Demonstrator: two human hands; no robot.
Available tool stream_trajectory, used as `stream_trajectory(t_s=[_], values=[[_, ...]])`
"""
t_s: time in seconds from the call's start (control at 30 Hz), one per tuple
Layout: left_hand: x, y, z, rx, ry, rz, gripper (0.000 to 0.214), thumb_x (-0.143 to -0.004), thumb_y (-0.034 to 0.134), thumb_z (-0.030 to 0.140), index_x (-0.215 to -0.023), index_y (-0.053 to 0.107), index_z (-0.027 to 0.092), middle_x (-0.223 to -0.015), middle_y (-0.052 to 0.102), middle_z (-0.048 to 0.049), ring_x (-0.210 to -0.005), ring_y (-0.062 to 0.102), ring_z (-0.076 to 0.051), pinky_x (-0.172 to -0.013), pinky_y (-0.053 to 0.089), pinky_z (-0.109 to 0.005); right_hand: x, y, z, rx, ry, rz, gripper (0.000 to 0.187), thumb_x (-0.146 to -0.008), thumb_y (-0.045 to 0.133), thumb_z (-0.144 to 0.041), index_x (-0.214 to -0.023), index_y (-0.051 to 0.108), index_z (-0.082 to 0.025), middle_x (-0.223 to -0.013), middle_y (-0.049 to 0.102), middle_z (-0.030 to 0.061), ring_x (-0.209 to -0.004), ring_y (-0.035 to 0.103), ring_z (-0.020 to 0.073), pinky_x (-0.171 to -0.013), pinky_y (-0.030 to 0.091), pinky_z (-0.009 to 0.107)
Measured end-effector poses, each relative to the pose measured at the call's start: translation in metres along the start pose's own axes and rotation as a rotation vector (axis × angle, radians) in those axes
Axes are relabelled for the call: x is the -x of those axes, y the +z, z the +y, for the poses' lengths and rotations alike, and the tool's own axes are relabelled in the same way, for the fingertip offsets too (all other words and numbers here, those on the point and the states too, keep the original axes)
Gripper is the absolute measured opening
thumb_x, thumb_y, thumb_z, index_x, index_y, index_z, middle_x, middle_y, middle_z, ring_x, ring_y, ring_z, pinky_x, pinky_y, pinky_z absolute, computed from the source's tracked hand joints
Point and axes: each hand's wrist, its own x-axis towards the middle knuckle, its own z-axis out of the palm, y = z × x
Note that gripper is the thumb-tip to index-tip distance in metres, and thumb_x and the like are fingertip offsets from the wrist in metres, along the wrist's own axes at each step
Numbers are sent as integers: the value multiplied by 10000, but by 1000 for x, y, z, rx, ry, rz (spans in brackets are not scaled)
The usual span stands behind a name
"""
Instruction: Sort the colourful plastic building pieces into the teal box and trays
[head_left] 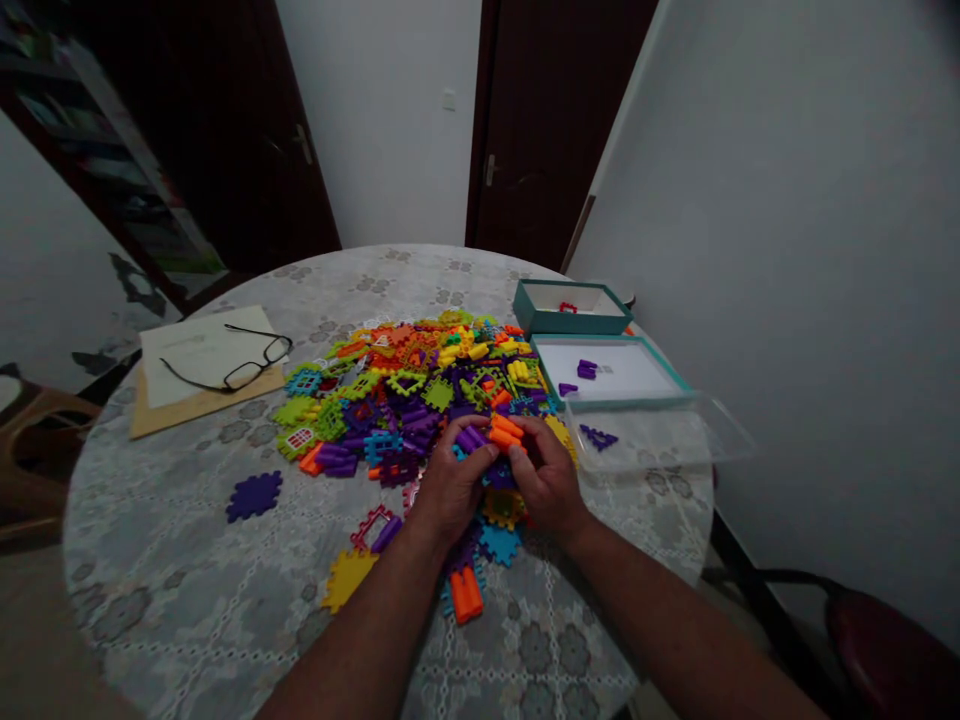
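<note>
A heap of colourful plastic building pieces [405,385] covers the middle of a round table [187,590]. My left hand [448,487] is closed round a purple piece [472,438] at the near edge of the heap. Beside it, my right hand [546,478] pinches an orange piece [505,430], and the two pieces touch between my fingertips. Loose pieces lie under and before my wrists: an orange one [466,592], a blue one [499,543], a yellow one [348,577].
A teal box [541,318] and its lid [622,372] with purple pieces stand at the right, next to a clear plastic tray [660,432]. Glasses [244,365] rest on papers [196,352] at the left. A flat purple piece [255,495] lies apart. A dark red chair [892,630] stands at the right.
</note>
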Motion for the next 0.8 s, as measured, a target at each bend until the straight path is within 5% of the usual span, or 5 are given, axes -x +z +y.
stream_trajectory(t_s=[0.5,0.67,0.8], values=[[-5,-6,5,-181,134,98,515,-714,817,311,-1198,652,244,-1038,706,-41,-817,674,-194,-667,546,-270,1,-1,-6,-86,-59,-28,359,-939,655,-271,-1296,622,-263,-1184,692,65,-1016,683,202,-899,577,358],[-1,-8,11,-328,255,81,441,-529,835,98,-936,740,240,-1267,661,-62,-1003,654,-222,-767,555,-262,-1,-5,-8,-58,-57,-12,331,-929,648,-264,-1259,638,-235,-1131,695,66,-934,674,186,-841,565,327],[0,-1,8,-254,143,102,422,-690,809,242,-1095,692,254,-1049,699,-40,-818,653,-191,-654,540,-263,-1,-6,-3,-76,1,-27,339,-937,678,-299,-1272,655,-251,-1108,721,60,-931,679,198,-876,558,354]])
